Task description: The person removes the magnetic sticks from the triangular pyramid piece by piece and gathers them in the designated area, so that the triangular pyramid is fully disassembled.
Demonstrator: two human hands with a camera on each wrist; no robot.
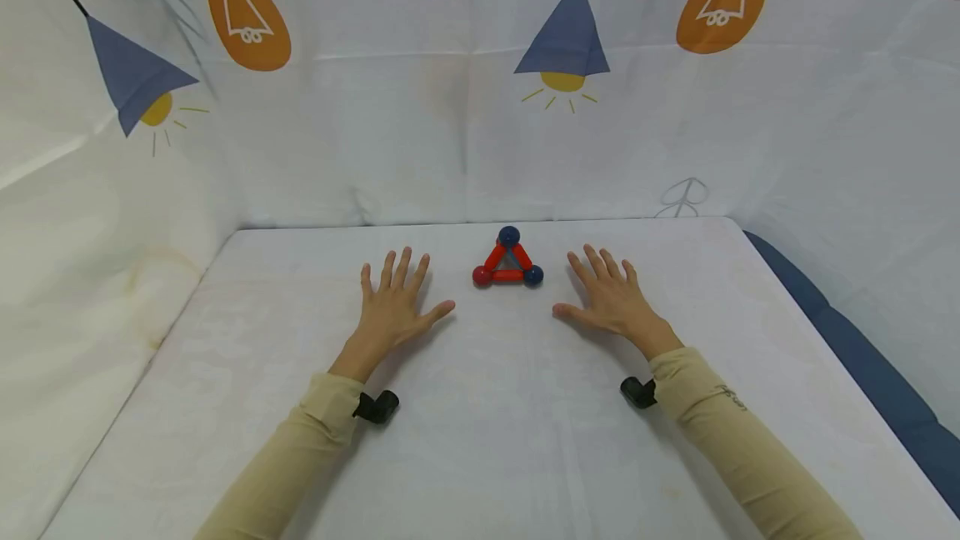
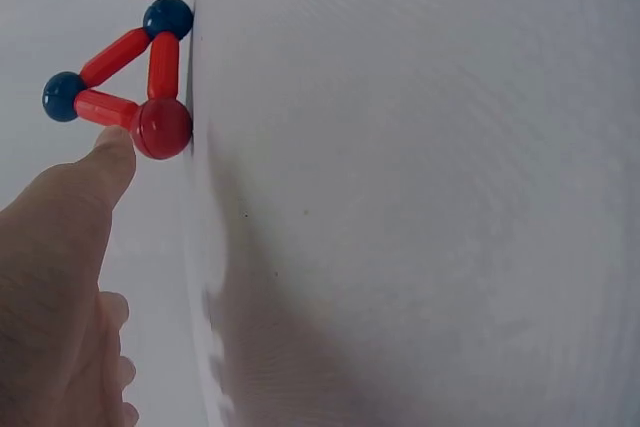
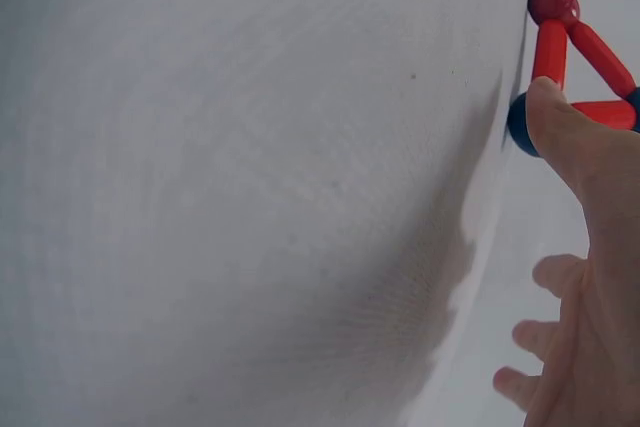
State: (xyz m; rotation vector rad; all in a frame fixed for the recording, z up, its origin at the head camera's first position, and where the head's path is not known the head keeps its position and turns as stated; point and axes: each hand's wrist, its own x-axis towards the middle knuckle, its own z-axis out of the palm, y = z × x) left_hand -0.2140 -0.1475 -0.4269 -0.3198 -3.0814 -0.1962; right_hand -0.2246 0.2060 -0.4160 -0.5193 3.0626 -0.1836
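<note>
A triangle of magnetic rods and balls (image 1: 507, 276) stands toward the back of a white table. Red rods join a red ball (image 2: 162, 128) and two dark blue balls (image 2: 167, 18). To its left my left hand (image 1: 393, 311) is spread, fingers straight, thumb pointing toward the red ball. On the other side my right hand (image 1: 611, 302) is spread likewise, holding nothing. Both hands cast shadows on the table and stand apart from the triangle in the head view. In the right wrist view my thumb (image 3: 570, 137) hides part of a blue ball (image 3: 522, 125).
The white tabletop (image 1: 480, 440) ends at a white fabric wall (image 1: 360, 140) printed with lamps and bulbs. Dark blue padding (image 1: 847, 336) runs along the right edge. Each wrist wears a small black camera (image 1: 377, 407) over a tan sleeve.
</note>
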